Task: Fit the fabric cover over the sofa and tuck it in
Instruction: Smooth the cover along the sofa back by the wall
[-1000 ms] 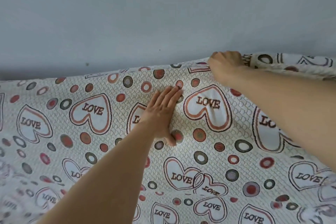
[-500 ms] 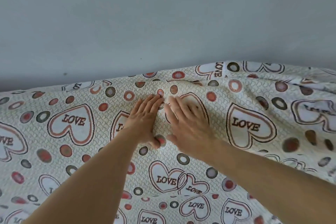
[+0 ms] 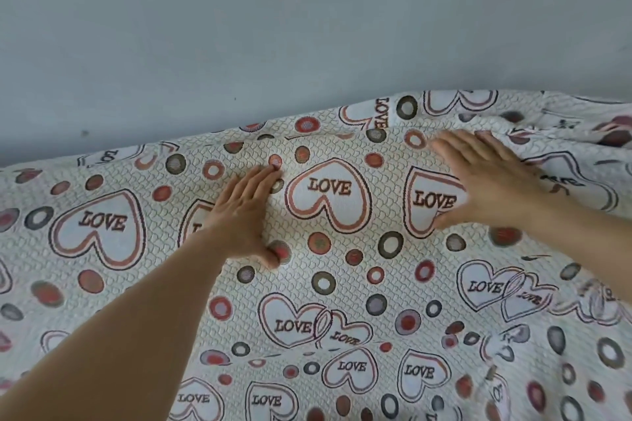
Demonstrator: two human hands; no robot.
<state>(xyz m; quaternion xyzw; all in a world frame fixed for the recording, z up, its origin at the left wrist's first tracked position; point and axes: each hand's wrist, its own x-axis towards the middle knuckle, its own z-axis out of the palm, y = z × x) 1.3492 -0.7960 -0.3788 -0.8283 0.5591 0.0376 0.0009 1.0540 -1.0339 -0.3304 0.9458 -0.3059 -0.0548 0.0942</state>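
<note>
The fabric cover (image 3: 342, 284) has a cream ground with a fine quilted scale-like texture. It is printed all over with white hearts outlined in a double line, brick red and dark brown, each bearing the word "LOVE" in dark brown serif capitals. Some hearts overlap in pairs, a larger one with a smaller one. Between the hearts lie scattered dots and rings: solid red-orange discs, grey discs with red centres, olive-brown rings around white centres, and red rings around pale centres. The wall (image 3: 307, 27) behind is a plain, flat blue-grey with a few small dark specks.
</note>
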